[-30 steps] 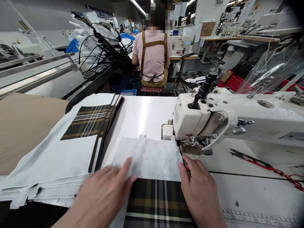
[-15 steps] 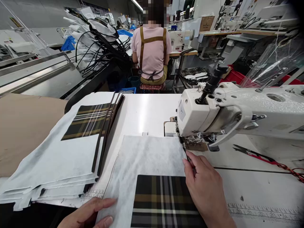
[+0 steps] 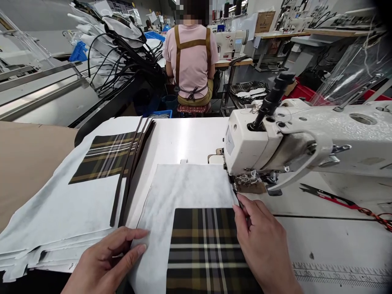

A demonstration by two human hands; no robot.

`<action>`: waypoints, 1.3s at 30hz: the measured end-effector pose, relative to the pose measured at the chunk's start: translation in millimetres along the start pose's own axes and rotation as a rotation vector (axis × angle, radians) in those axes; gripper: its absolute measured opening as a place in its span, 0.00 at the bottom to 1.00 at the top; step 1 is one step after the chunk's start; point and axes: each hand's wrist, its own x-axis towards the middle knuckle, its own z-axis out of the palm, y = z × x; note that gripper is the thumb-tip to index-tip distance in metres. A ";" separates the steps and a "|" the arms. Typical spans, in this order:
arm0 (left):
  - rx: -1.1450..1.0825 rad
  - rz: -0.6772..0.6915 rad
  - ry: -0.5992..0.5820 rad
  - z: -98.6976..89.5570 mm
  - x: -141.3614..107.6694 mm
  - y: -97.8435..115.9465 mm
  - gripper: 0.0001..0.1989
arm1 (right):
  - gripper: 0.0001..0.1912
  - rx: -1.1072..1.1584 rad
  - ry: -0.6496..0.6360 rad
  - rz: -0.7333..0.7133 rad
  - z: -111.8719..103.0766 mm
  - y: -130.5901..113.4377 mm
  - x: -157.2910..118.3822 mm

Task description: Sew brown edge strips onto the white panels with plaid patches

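Starting at the grip: our right hand (image 3: 263, 245) sits at 4 o'clock, fingers (image 3: 241, 210) closed at the sheet's right edge just beside the presser foot. They look pinched on a thin dark strip (image 3: 241, 205), though it's too small to be sure. Our left hand (image 3: 105, 261), at 7 o'clock, is half open with fingers curved, and its fingertips (image 3: 142, 248) rest at the left edge of the white non-woven sheet (image 3: 183, 192); we can't tell if it's gripping.

The sheet lies flat at 6 o'clock on the white surface (image 3: 190, 139), with a plaid panel (image 3: 205, 249) on its near half. Its right edge runs up to the presser foot (image 3: 249, 184) of the white sewing machine (image 3: 275, 139). That's the step we see: sheet and panel lined up at the foot, both hands on them.

At 9 o'clock we have a stack of white sheets (image 3: 67, 204) with a plaid square (image 3: 101, 157) and dark strips (image 3: 128, 173) on it. Red-handled snips (image 3: 324, 196) lie at 3 o'clock. A co-worker (image 3: 191, 61) sits at 12 o'clock, well apart.
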 end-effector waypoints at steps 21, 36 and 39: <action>0.014 -0.004 -0.018 -1.6 59.2 19.4 0.27 | 0.26 -0.028 0.018 -0.018 -2.7 -2.4 2.7; 0.496 1.266 -0.283 100.5 69.4 122.8 0.17 | 0.19 -0.013 0.025 -0.012 0.5 -0.2 2.0; 0.510 1.321 -0.306 111.6 78.8 127.8 0.18 | 0.18 -0.006 0.028 -0.021 0.4 -1.4 2.9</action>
